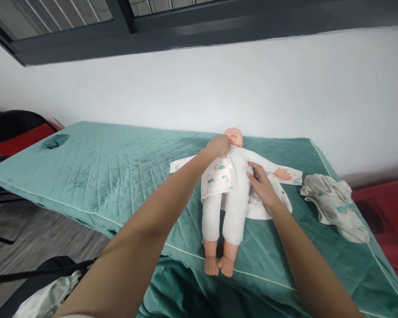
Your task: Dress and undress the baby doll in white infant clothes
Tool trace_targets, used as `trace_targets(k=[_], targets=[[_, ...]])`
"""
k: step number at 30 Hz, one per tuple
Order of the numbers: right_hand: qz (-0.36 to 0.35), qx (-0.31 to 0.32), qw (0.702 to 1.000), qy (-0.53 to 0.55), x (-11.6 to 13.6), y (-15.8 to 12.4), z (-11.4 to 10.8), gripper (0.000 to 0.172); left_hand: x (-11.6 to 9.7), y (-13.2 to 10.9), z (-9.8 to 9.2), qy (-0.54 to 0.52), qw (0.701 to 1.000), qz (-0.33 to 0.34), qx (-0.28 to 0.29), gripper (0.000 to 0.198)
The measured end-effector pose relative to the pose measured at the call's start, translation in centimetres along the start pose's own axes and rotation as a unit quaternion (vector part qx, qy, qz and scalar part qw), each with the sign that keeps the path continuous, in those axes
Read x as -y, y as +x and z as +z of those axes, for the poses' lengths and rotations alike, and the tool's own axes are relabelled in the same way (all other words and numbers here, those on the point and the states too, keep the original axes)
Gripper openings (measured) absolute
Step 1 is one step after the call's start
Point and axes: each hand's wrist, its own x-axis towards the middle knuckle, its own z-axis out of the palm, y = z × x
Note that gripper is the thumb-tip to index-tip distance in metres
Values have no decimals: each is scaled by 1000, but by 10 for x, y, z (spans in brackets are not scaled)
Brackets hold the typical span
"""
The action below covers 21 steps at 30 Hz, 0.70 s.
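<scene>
"Where was the doll [240, 181]?"
"On the green bed's [129, 176] right, in an open printed shirt [217, 179]."
"Left hand [220, 145]?"
"At its neck, grip unclear; the right hand [263, 186] was beside its waist, fingers apart."

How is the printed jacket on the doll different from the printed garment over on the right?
The jacket is spread out, one front panel over the doll; the garment is bunched up. The jacket lies against the doll, while the garment lies apart from it. Both are pale cloth with small blue-green prints.
</scene>
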Motion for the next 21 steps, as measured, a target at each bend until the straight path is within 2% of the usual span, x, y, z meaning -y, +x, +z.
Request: trace_targets(k=[3,7,11,14,17,19,21], targets=[[-5,9,1000,21,-1,1,-2,51,2,6,-1,-14,999,34,-21,35],[-10,44,996,76,-5,4,-5,51,-4,5,4,-29,991,112,-65,31],[-7,69,993,95,-8,5,-6,53,-12,-12,14,10,990,114,-78,27],[-4,63,993,96,-9,4,-6,52,-9,-46,23,-10,978,159,-138,26],[-4,57,994,97,-9,3,-5,51,6,-96,37,-53,944,232,-228,23],[-5,53,994,98,-9,1,-5,51,20,-131,51,-91,921,219,-310,24],[-4,52,994,94,-8,1,-5,51,34,-162,68,-118,920,186,-325,23]])
